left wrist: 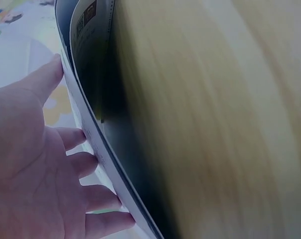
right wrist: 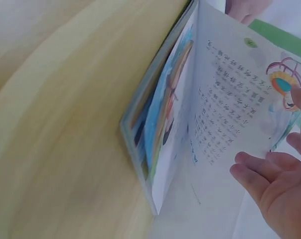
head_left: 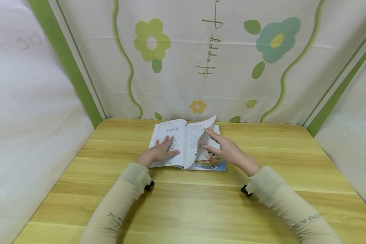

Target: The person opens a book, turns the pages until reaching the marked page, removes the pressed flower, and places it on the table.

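An open book [head_left: 185, 142] with printed text and pictures lies near the back edge of the table. My left hand [head_left: 161, 151] rests on its left page [head_left: 174, 127], fingers spread; in the left wrist view the fingertips [left wrist: 110, 219] press against the paper near the bent page edges. On the other side a right-hand page [head_left: 198, 130] stands lifted and curls toward the left. Fairly straight fingers of my right hand [head_left: 228, 149] touch the underside of that page. Below it shows a picture of a boat [head_left: 208, 162] on blue water.
The wooden table [head_left: 195, 206] stretches in front of the book and to both sides. Behind it hangs a white curtain [head_left: 177, 84] printed with flowers, and more white cloth closes off the left and right. A dark wrist camera [head_left: 246, 191] sits under the right sleeve.
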Tool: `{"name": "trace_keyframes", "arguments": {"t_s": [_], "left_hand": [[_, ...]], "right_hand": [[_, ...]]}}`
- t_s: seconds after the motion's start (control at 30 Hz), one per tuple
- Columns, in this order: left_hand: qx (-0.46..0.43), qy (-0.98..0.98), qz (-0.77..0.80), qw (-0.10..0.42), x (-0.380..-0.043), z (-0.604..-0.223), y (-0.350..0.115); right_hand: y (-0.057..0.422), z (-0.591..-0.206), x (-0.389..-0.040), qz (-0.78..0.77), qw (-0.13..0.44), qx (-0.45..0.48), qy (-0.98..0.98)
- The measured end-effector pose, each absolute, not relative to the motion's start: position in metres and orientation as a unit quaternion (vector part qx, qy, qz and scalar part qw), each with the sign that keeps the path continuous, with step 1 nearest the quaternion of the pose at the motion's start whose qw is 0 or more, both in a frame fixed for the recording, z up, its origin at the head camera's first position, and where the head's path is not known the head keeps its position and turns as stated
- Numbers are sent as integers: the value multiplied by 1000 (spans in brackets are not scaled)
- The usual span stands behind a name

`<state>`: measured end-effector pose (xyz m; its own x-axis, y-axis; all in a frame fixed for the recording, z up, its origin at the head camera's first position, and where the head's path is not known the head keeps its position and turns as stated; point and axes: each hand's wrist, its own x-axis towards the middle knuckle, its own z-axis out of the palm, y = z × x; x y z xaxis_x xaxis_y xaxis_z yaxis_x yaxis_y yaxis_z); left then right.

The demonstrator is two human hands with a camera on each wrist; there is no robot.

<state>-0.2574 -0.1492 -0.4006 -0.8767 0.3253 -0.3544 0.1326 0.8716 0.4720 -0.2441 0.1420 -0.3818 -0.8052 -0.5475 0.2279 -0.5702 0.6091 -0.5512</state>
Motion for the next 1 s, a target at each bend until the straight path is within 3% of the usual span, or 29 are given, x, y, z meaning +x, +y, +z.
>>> {"name": "trace_keyframes", "arguments": {"t_s": [0.37, 1.0], "left_hand": [[136, 943, 223, 205, -259, -401, -152], [130, 936, 279, 170, -260, -402, -148]], "right_hand": [[121, -385, -243, 294, -36, 381, -876], [92, -399, -235, 242, -71, 415, -874]]}}
